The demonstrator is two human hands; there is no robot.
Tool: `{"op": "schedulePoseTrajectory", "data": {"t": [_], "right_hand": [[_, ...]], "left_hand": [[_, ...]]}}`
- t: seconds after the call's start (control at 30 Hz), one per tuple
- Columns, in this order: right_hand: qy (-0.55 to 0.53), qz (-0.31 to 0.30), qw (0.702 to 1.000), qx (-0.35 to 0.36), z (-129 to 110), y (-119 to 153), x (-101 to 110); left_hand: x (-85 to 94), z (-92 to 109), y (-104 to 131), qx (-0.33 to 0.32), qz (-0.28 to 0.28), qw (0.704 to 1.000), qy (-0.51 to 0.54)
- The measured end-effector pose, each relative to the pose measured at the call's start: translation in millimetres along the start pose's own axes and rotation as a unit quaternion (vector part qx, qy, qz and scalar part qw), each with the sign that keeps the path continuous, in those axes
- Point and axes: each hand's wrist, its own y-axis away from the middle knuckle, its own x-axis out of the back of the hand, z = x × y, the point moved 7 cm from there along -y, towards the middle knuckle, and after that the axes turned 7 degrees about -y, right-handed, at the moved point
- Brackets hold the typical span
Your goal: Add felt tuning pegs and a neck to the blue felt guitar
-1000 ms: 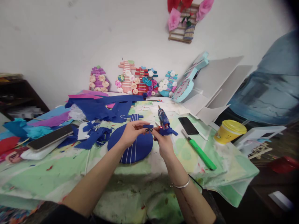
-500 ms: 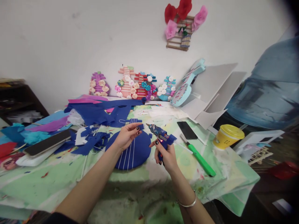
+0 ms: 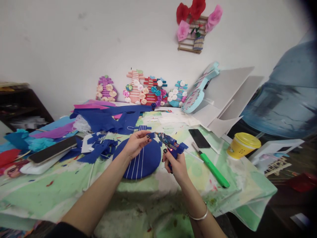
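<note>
Between the thumb and fingers of my left hand (image 3: 135, 144) is a small blue piece (image 3: 153, 135). My right hand (image 3: 176, 162) is wrapped round the handle of a blue glue gun (image 3: 170, 144) with a small red light on it. The gun's nozzle points left and is at the end of the blue piece; whether they touch I cannot tell. Below my left hand a round blue guitar shape (image 3: 151, 162) with white strings lies flat on the table, partly covered by that hand.
A green knife (image 3: 214, 170), a black phone (image 3: 199, 138) and a yellow-lidded tub (image 3: 244, 145) are on the right. Blue scraps (image 3: 104, 148) and another phone (image 3: 55, 150) lie left. Decorated small guitars (image 3: 151, 92) stand along the wall.
The glue gun's nozzle and the small blue piece have come together, where a slight gap showed before. The whole view has shifted slightly.
</note>
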Motion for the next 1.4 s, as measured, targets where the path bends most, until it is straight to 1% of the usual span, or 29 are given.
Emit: {"op": "schedulePoseTrajectory", "data": {"t": [0.17,0.33,0.53,0.87,1.2,1.4], "right_hand": [[-0.014,0.013,1.0,-0.009,3,0,2],[-0.011,0.005,1.0,-0.016,5,2,2],[-0.014,0.011,1.0,-0.023,10,3,4],[-0.003,0.001,1.0,-0.022,14,5,6],[-0.003,0.007,1.0,-0.02,11,2,5],[-0.014,0.003,0.999,-0.03,15,4,6]], "left_hand": [[0.7,0,0,0.005,0.008,1.0,0.01],[1.3,0,0,0.011,0.016,1.0,0.017],[2.1,-1,-2,0.011,0.013,0.999,0.03],[2.8,-2,-3,0.01,0.038,0.998,0.051],[1.2,-7,-2,0.029,0.012,0.999,0.039],[4.6,-7,-3,0.027,0.035,0.997,0.055]]}}
